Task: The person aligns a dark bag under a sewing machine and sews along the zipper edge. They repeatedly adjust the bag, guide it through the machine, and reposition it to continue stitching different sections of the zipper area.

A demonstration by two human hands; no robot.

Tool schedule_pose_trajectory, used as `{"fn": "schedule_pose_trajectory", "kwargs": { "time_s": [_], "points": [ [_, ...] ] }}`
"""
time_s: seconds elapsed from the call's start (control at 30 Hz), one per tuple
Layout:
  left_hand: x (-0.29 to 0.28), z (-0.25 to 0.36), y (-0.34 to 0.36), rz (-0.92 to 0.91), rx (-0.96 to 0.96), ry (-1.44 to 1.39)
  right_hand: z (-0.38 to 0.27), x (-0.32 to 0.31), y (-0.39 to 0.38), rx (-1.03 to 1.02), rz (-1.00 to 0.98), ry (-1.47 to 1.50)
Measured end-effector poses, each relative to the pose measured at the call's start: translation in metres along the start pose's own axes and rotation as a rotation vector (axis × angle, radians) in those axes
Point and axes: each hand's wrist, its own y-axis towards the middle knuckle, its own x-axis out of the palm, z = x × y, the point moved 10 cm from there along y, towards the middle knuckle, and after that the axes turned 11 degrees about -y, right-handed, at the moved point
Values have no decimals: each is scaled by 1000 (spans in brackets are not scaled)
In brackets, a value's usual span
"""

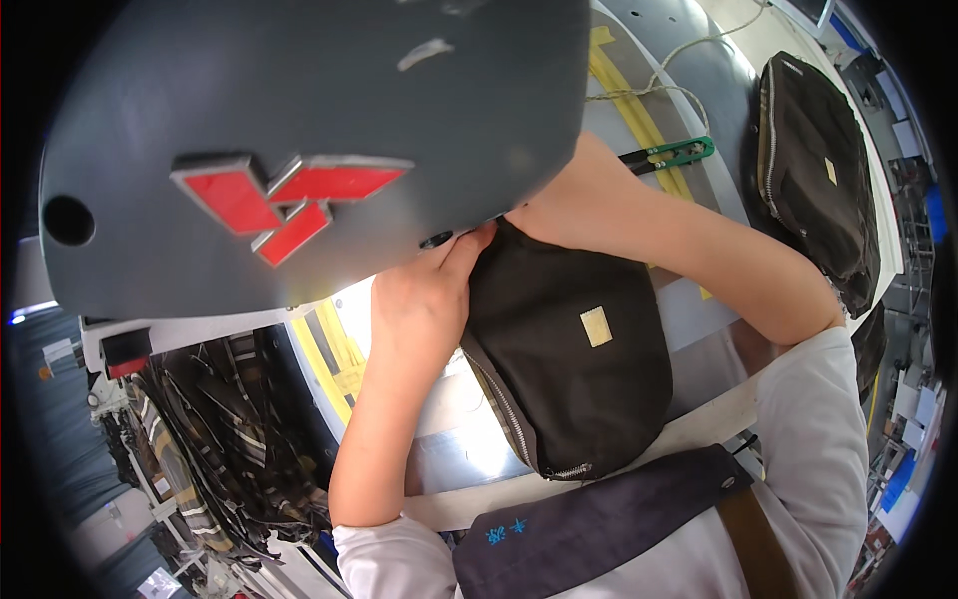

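A dark brown fabric bag (569, 339) with a silver zipper (507, 406) and a small cream label lies in front of me, its far end running under a grey sewing machine head (329, 90). My left hand (429, 285) is closed at the bag's far left edge, thumb and fingers pinching the fabric just below the machine head. My right hand (559, 208) reaches over the bag's far right part. The machine head covers its fingers, so what they do there is hidden. Green-handled thread snips (684, 154) lie just beyond my right forearm.
Another dark zippered bag (818, 165) rests at the far right. Yellow tape strips (639, 105) mark the work surface, and a loose cord (654, 85) trails across it. Dark and striped fabric pieces (215, 429) hang at the left. The machine head overhangs both hands.
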Motion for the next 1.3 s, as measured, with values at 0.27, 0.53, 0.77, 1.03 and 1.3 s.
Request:
{"fn": "schedule_pose_trajectory", "kwargs": {
  "time_s": [0.27, 0.53, 0.77, 1.03, 1.3],
  "points": [
    [-2, -1, -2, -38, -37, -18, 18, 3, 4, 65, 5, 208],
    [-4, 13, -1, -24, -4, 44, 21, 5, -1, 109, 64, 279],
    [-3, 10, -2, -21, -27, 22, 11, -5, 6, -12, -7, 462],
    [-3, 8, -3, -28, -32, 19, -25, -41, -29, -368, 304, -225],
    [0, 10, -5, -64, -27, 14, -39, -25, -38, -442, 289, -312]
  ]
}}
